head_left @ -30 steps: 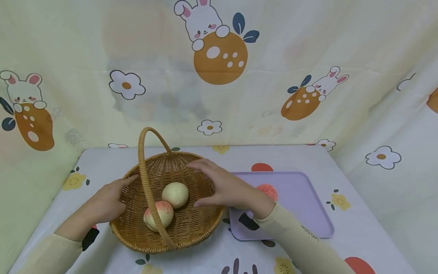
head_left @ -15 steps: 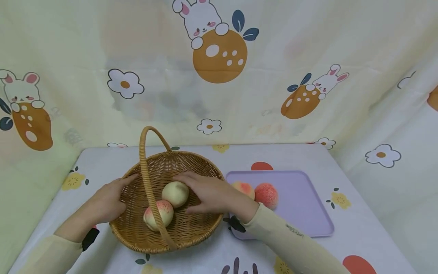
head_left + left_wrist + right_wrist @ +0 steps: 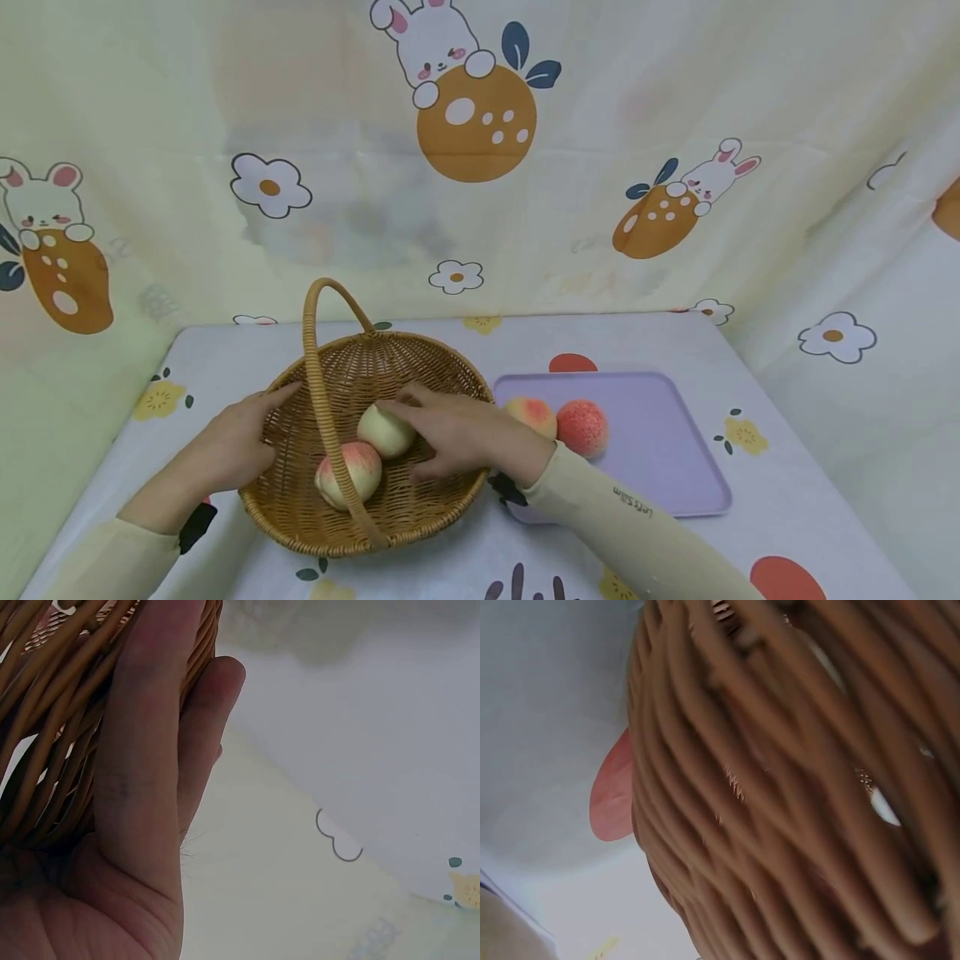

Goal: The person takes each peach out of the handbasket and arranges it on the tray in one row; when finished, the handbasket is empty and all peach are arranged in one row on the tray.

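Note:
On the left of the table stands a brown wicker basket [image 3: 427, 512] with a hooped handle. My left hand [image 3: 232, 442] grips its left rim; in the left wrist view, fingers [image 3: 142, 750] lie along the outside of the weave. Inside the basket are a pale peach [image 3: 384, 432] and a pink-blushed peach [image 3: 354, 475], close together. My right hand [image 3: 465, 429] reaches in over the right rim, its fingers at the pale peach's top and far side. Its thumb stands apart from the peach on the near side. Basket weave fills most of the right wrist view and hides that hand.
A lilac tray [image 3: 648, 450] lies right of the basket. On its left part sit a yellow-orange peach [image 3: 534, 417], partly behind my right wrist, and a red peach [image 3: 582, 428]. A patterned cloth covers the table, and a patterned curtain [image 3: 480, 233] hangs behind it.
My right hand has moved left and down into the basket to the pale peach, which has tilted slightly. The peaches on the tray show more now. My left hand stays at the rim.

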A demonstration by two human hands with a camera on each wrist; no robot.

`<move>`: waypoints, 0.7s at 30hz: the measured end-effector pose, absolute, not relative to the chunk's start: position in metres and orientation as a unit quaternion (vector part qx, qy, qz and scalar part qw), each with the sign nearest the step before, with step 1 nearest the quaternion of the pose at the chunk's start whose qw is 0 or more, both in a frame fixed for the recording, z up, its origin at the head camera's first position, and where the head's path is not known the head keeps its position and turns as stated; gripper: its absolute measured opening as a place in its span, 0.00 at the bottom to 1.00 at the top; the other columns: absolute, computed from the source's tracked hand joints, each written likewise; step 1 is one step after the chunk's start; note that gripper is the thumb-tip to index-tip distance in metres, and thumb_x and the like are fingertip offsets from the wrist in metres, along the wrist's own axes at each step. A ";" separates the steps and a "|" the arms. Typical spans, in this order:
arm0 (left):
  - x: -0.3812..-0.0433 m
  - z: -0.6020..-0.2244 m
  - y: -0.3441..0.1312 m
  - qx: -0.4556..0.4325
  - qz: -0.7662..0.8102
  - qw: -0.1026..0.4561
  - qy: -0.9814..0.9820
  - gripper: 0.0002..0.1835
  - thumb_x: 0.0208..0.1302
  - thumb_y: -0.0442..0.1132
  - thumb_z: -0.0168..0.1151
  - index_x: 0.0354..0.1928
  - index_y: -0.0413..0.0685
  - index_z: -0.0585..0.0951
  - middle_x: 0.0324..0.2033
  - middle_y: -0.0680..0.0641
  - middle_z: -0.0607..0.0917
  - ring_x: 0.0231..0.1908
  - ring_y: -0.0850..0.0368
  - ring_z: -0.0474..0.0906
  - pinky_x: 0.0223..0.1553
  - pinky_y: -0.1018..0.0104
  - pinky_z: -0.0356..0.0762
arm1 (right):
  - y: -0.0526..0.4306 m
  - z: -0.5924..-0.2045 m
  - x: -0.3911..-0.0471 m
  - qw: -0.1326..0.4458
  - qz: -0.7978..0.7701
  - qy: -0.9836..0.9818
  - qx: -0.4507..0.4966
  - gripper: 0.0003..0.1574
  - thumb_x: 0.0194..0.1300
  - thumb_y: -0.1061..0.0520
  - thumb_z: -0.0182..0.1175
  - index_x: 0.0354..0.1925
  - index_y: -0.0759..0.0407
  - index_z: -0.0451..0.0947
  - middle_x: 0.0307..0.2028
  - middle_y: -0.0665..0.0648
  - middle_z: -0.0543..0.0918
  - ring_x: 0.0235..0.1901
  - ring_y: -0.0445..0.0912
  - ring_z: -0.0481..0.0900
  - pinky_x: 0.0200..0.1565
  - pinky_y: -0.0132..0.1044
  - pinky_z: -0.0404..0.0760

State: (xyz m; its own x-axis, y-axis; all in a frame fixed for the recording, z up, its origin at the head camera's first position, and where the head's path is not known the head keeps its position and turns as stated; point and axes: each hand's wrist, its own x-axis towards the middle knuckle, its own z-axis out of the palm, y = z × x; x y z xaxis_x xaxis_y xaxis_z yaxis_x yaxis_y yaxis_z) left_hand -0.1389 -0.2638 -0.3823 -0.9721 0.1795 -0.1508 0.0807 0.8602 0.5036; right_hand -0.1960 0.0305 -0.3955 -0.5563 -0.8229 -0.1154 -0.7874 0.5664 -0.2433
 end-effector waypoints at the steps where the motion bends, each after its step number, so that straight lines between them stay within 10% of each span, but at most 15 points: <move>1: -0.139 -0.382 -0.264 0.068 0.256 0.096 0.959 0.46 0.48 0.18 0.56 0.75 0.32 0.61 0.66 0.20 0.65 0.62 0.23 0.66 0.41 0.49 0.77 | 0.030 -0.395 -0.196 0.105 -0.082 0.879 -0.457 0.58 0.57 0.39 0.73 0.78 0.44 0.58 0.68 0.54 0.65 0.54 0.46 0.78 0.54 0.40 0.77; 12: -0.137 -0.384 -0.265 0.073 0.262 0.097 0.957 0.46 0.48 0.18 0.56 0.75 0.32 0.60 0.67 0.19 0.64 0.63 0.23 0.65 0.37 0.54 0.75 | 0.028 -0.392 -0.198 0.083 -0.111 0.872 -0.469 0.29 0.56 0.45 0.76 0.50 0.47 0.72 0.48 0.45 0.76 0.42 0.38 0.76 0.47 0.33 0.76; 21: -0.137 -0.383 -0.264 0.077 0.261 0.087 0.958 0.46 0.46 0.18 0.56 0.75 0.33 0.61 0.66 0.20 0.65 0.63 0.24 0.65 0.41 0.50 0.74 | 0.028 -0.394 -0.194 0.074 -0.087 0.888 -0.446 0.37 0.55 0.45 0.76 0.61 0.44 0.75 0.51 0.49 0.73 0.40 0.41 0.78 0.45 0.37 0.79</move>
